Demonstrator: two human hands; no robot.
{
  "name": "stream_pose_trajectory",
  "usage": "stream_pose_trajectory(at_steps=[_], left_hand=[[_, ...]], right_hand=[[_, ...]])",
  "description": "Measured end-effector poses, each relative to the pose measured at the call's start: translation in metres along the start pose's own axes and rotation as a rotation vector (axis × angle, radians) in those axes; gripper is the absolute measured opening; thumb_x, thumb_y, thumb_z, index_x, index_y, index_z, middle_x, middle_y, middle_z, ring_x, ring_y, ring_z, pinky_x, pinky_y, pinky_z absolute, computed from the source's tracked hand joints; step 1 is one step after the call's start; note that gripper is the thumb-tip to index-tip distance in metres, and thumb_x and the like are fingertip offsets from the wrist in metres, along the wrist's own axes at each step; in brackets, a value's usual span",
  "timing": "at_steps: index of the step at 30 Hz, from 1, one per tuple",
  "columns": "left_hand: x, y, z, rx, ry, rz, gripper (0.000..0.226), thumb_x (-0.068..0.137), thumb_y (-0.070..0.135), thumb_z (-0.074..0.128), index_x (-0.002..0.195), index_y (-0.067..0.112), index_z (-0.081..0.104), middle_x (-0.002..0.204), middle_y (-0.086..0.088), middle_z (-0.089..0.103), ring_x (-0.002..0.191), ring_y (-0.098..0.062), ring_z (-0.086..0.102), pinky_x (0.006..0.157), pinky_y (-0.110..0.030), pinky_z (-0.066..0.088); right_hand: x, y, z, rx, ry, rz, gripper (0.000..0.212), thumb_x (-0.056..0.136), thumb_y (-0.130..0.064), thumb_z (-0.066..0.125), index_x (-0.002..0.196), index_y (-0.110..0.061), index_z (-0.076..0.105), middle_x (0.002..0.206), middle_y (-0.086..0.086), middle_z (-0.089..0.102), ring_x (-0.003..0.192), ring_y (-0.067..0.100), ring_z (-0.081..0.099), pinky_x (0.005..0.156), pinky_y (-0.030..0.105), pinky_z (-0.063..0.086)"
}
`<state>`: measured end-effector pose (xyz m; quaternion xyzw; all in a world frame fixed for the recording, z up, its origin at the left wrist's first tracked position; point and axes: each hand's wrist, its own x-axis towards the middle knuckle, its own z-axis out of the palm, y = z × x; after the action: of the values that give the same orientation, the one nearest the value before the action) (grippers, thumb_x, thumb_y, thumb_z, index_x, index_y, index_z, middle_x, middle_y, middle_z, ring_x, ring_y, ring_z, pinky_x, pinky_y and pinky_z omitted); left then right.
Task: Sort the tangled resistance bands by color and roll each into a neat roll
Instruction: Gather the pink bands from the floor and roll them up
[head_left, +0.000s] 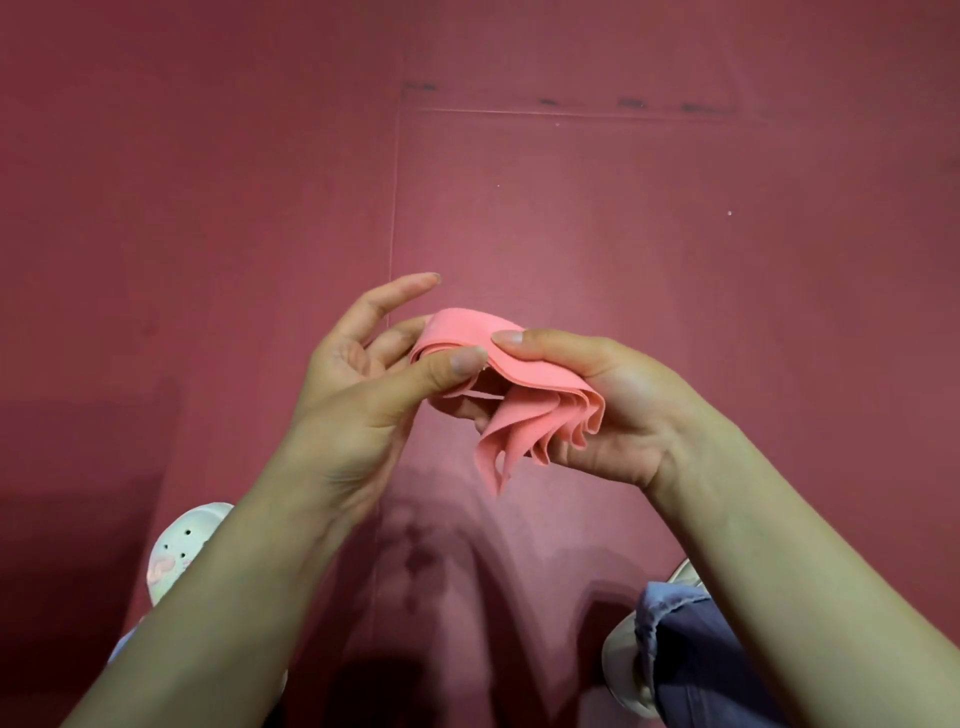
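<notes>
Your left fingers (457, 364) pinch the rolled end of the pink band (519, 379). The thumb presses the coil from the near side, the middle fingers back it from behind, and the forefinger points straight out, off the band. Your right fingers (524, 343) are clamped on the same band just beside the coil, with the thumb flat on top of the strip. The fingers underneath are mostly hidden by the folds. Your left hand (358, 395) and right hand (613, 410) are therefore both closed on the band, thumbs nearly touching, and it hangs in the air between them.

The coil at the band's left end looks small, only a few turns as far as can be told. To the right of the coil the strip passes under your right thumb. It then bunches into loose wavy folds over your right palm, with one corner drooping below.

You appear to be in the rolling step for this colour, with the core started and most of the length not yet wound. The next move calls for feeding the strip in flat. Let your right hand give up one fold at a time and smooth it while your left turns the coil. Keep the edges lined up and hold enough tension that the core does not spring open.

Beneath the band lies the red floor mat (571, 208). Below and left of the band is a white clog (176, 551), and below and right a blue trouser cuff (675, 639). No other band shows, so you cannot judge from here how far the sorting has gone.
</notes>
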<state>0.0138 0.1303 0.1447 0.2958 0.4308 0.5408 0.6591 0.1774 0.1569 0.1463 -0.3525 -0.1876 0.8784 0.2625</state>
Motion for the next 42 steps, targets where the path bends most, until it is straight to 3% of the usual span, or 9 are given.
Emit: stream_pose_trajectory(at_steps=[4, 9, 12, 17, 23, 30, 34, 37, 42], left_hand=[[0.000, -0.005, 0.001, -0.069, -0.042, -0.033, 0.080, 0.052, -0.012, 0.077, 0.124, 0.013, 0.055, 0.079, -0.005, 0.069, 0.067, -0.010, 0.067, 0.067, -0.018, 0.054], [0.001, -0.005, -0.004, 0.002, -0.131, -0.056, 0.088, 0.040, 0.006, 0.088, 0.123, 0.013, 0.057, 0.087, -0.004, 0.073, 0.074, -0.010, 0.068, 0.069, -0.018, 0.054], [0.003, 0.001, -0.014, 0.239, -0.198, -0.055, 0.089, 0.039, 0.020, 0.091, 0.122, 0.020, 0.059, 0.105, -0.003, 0.071, 0.096, -0.014, 0.066, 0.085, -0.027, 0.051], [0.002, 0.005, -0.020, 0.439, -0.300, -0.075, 0.075, 0.048, 0.026, 0.087, 0.118, 0.029, 0.062, 0.111, -0.010, 0.069, 0.102, -0.024, 0.065, 0.100, -0.047, 0.048], [0.002, 0.001, -0.013, 0.312, -0.173, -0.016, 0.066, 0.049, 0.026, 0.083, 0.113, 0.019, 0.065, 0.095, -0.005, 0.071, 0.087, -0.013, 0.067, 0.075, -0.020, 0.052], [0.002, 0.000, -0.003, 0.065, -0.040, 0.020, 0.061, 0.054, 0.023, 0.077, 0.112, 0.009, 0.062, 0.076, -0.005, 0.071, 0.071, -0.016, 0.067, 0.075, -0.023, 0.056], [-0.002, -0.004, 0.001, 0.014, 0.016, -0.023, 0.067, 0.049, 0.025, 0.088, 0.110, 0.013, 0.063, 0.086, -0.011, 0.069, 0.083, -0.029, 0.065, 0.068, -0.033, 0.058], [-0.004, -0.010, 0.004, -0.021, 0.067, -0.029, 0.082, 0.040, 0.046, 0.091, 0.112, 0.016, 0.064, 0.098, -0.013, 0.069, 0.096, -0.037, 0.062, 0.083, -0.048, 0.054], [-0.004, -0.012, 0.010, 0.050, 0.076, -0.017, 0.072, 0.059, 0.041, 0.086, 0.119, 0.014, 0.058, 0.095, -0.011, 0.073, 0.088, -0.025, 0.068, 0.090, -0.045, 0.054]], right_hand=[[0.002, 0.005, 0.001, 0.043, 0.062, -0.015, 0.024, 0.068, -0.013, 0.069, 0.086, 0.002, 0.070, 0.081, 0.017, 0.069, 0.062, 0.025, 0.069, 0.058, 0.031, 0.057], [0.005, 0.006, -0.002, -0.071, 0.100, -0.031, 0.020, 0.057, -0.019, 0.076, 0.072, -0.005, 0.073, 0.075, 0.012, 0.067, 0.062, 0.025, 0.065, 0.075, 0.037, 0.036], [0.003, 0.001, -0.005, -0.108, 0.105, 0.011, 0.014, 0.057, -0.015, 0.076, 0.066, -0.004, 0.075, 0.072, 0.012, 0.068, 0.061, 0.023, 0.067, 0.079, 0.037, 0.042], [0.000, 0.001, -0.002, -0.167, 0.073, 0.115, 0.014, 0.066, -0.014, 0.067, 0.061, -0.003, 0.073, 0.063, 0.011, 0.068, 0.054, 0.019, 0.068, 0.050, 0.024, 0.055], [0.004, 0.003, -0.003, -0.186, 0.113, 0.068, 0.023, 0.063, -0.029, 0.074, 0.075, -0.010, 0.074, 0.073, 0.006, 0.067, 0.061, 0.017, 0.066, 0.054, 0.024, 0.054], [0.001, 0.005, -0.001, -0.212, 0.067, 0.072, 0.019, 0.066, -0.035, 0.070, 0.072, -0.018, 0.074, 0.069, 0.000, 0.068, 0.064, 0.013, 0.066, 0.061, 0.027, 0.056], [0.004, 0.012, 0.005, -0.113, 0.026, 0.091, 0.040, 0.071, -0.035, 0.066, 0.101, -0.008, 0.069, 0.097, 0.011, 0.069, 0.093, 0.027, 0.069, 0.075, 0.036, 0.058], [0.006, 0.015, 0.009, -0.014, -0.037, 0.050, 0.042, 0.075, -0.028, 0.064, 0.109, -0.004, 0.064, 0.105, 0.014, 0.066, 0.105, 0.034, 0.063, 0.080, 0.043, 0.057], [0.008, 0.014, 0.008, 0.043, 0.011, 0.013, 0.029, 0.073, -0.021, 0.067, 0.095, -0.002, 0.069, 0.092, 0.014, 0.063, 0.092, 0.028, 0.055, 0.057, 0.031, 0.056]])
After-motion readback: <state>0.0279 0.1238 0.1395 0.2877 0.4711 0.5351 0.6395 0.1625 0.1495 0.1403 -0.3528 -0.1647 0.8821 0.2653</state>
